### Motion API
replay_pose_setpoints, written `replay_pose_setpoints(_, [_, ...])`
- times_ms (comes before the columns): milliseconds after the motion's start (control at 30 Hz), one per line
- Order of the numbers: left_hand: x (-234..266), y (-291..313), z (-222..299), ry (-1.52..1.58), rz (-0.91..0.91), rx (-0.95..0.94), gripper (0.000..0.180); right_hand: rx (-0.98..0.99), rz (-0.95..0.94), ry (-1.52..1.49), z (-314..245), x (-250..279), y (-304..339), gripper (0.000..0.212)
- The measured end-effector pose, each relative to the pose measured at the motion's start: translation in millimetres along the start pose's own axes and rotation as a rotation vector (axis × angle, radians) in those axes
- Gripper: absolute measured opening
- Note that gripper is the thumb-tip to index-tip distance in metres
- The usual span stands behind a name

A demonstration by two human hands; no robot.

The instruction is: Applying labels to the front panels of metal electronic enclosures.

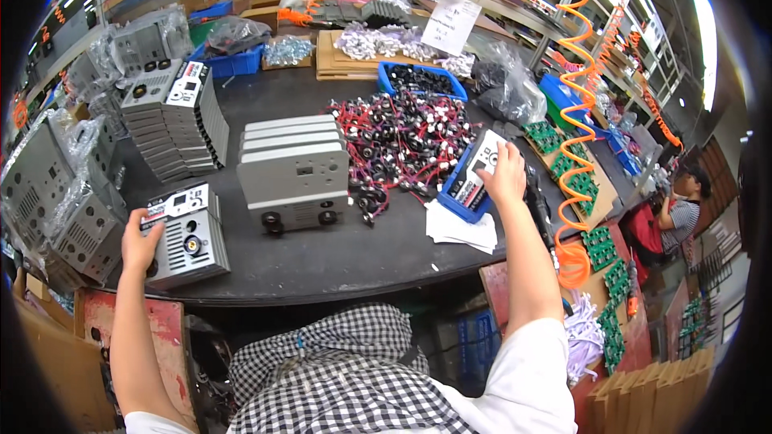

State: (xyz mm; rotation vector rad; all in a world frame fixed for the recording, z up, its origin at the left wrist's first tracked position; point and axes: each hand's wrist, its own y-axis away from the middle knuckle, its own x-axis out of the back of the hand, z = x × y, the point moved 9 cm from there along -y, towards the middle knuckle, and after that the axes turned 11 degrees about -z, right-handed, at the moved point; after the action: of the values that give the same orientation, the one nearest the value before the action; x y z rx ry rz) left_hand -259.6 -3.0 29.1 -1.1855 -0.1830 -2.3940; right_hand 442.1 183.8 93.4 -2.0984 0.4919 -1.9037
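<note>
Presently, the near-left stack of grey panels (pixel 193 245) stands on the bench (pixel 301 265), its top face bearing a black-and-white label. The left hand (pixel 139 243) is at the stack's left edge, thumb toward the front face; whether it pinches a panel cannot be told. The right hand (pixel 505 175) lies over white labels (pixel 465 186) in a blue tray (pixel 461 210), thumb and fingers parted, fingertips touching the labels; a firm grip cannot be confirmed. White paper sheets (pixel 462 231) lie partly beneath the tray. Between the hands, a row of upright grey panels (pixel 293 167) stands near a heap of red and black wired parts (pixel 406 141). Behind the near-left stack rises a taller panel stack (pixel 173 124); plastic-wrapped panels (pixel 52 181) flank it. Rightward, an orange coiled hose (pixel 577 116) hangs near green circuit boards (pixel 601 247)
</note>
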Motion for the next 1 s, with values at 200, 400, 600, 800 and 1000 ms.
replay_pose_setpoints(200, [33,50,69,-0.141,0.352,-0.203,0.04,-0.072,-0.18,0.189,2,-9,-22,0.061])
replay_pose_setpoints(400, [-23,109,147,0.48,0.194,-0.513,0.02,0.041,0.088,0.288,-3,-1,-3,0.051])
replay_pose_setpoints(600, [-66,145,194,0.731,-0.076,-0.62,0.014,0.032,0.104,-0.098,0,39,1,0.026])
replay_pose_setpoints(800, [-83,169,237,0.76,-0.242,-0.7,0.026,0.389,0.13,-0.547,-114,109,101,0.012])
replay_pose_setpoints(1000, [-95,221,300,0.673,-0.371,-1.016,0.07,0.528,-0.318,-1.64,-232,75,215,0.021])
